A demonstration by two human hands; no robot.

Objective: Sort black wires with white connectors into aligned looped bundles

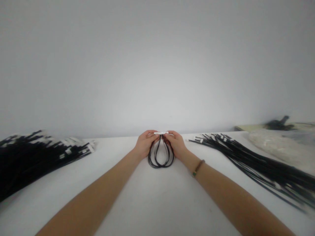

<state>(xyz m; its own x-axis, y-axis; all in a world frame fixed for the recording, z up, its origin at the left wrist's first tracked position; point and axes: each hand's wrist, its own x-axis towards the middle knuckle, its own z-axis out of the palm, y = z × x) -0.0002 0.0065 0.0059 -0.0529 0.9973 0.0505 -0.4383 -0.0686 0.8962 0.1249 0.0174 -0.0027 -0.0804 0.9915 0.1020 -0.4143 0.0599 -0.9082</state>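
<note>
Both hands meet near the far side of the white table, at the middle of the view. Between the fingers of my left hand point(145, 143) and my right hand point(176, 143) is a small white connector piece point(161, 133), gripped at its two ends. Thin black cables point(161, 166) hang from it in several rounded loops toward the table. Fingers of both hands are closed round the piece and the tops of the cables. A beaded bracelet point(198, 167) circles my right wrist.
A large pile of black cables with white ends point(31, 160) lies at the left. Another bundle of black cables point(256, 164) spreads across the right. Beyond it are clear plastic bags point(283, 144) and a dark object point(280, 124). A pale wall point(157, 65) stands behind the table point(157, 206).
</note>
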